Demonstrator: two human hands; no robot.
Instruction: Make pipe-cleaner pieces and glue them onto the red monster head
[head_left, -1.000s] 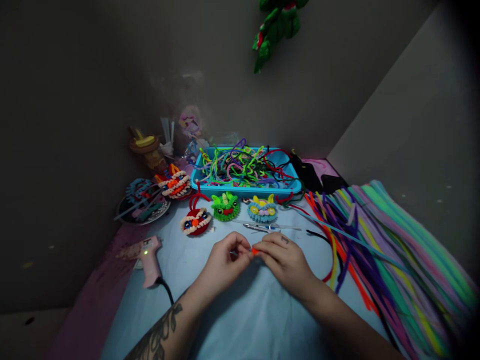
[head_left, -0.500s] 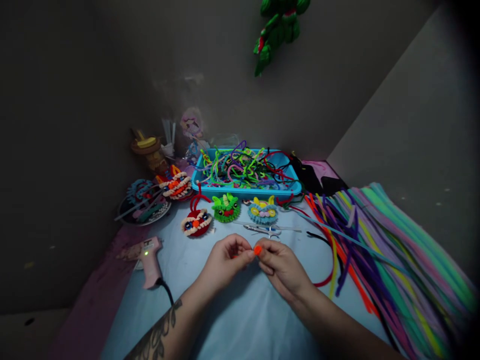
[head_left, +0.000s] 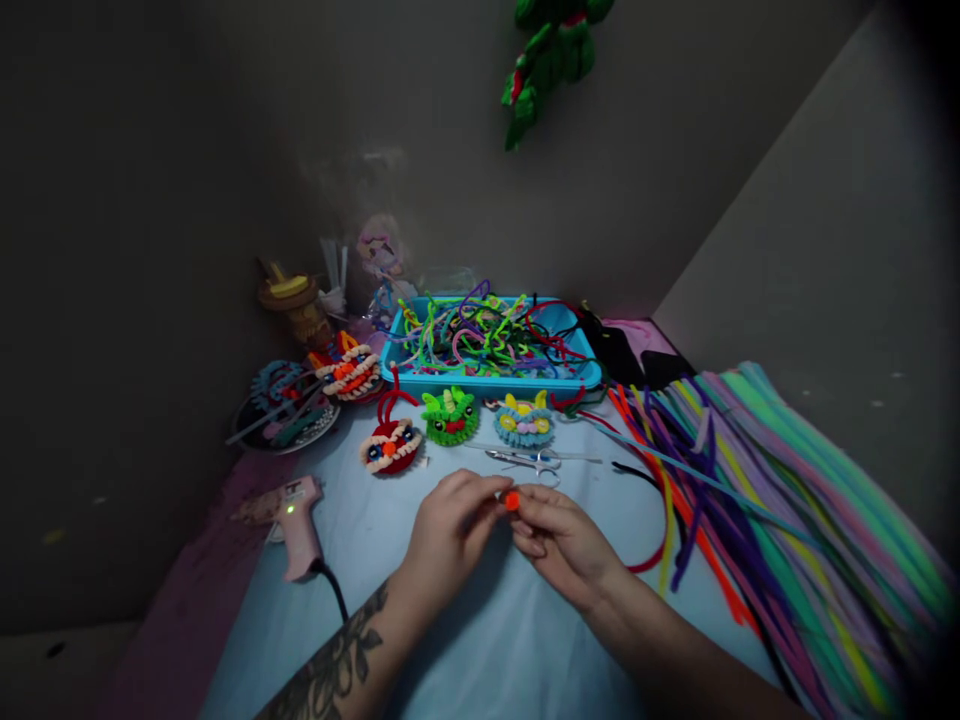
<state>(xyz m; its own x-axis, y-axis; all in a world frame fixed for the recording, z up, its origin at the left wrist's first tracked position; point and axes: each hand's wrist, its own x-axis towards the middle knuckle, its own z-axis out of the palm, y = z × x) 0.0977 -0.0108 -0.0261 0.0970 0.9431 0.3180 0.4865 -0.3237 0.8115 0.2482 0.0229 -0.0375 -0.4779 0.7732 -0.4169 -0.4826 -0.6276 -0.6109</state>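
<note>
So, going by a clock face centred on the orange piece (head_left: 512, 501), which is right between our two hands, above the surface (head_left: 499, 640) with its light blue cover. Our right hand (head_left: 568, 540) comes in from around 4 o'clock and has the piece pinched between thumb and fingers, so that one's definitely grasping. Our left hand (head_left: 457, 530) reaches in from 8 o'clock, fingers curled, tips right up by the piece; we can't tell if it's actually gripping anything.

Over at 9 o'clock we've got the pink glue gun (head_left: 300, 530) with a green light lit and a black cord (head_left: 334, 590) trailing off it. The finished-looking fuzzy heads sit in a row: red and cream one (head_left: 391, 447) at 10, green one (head_left: 450, 417) at 11, blue and yellow one (head_left: 524, 420) at 12. The scissors (head_left: 534, 462) lie close by at 1, blades pointing left.

Further out at 12 we see the blue tray (head_left: 491, 383) full of tangled fuzzy offcuts. Our big heap of fuzzy stems (head_left: 795, 530) fans out at 3 o'clock, all sorts of colours. Way off between 9 and 10 there's a bowl (head_left: 319, 430), with an orange and cream head (head_left: 349, 372) just beside it
</note>
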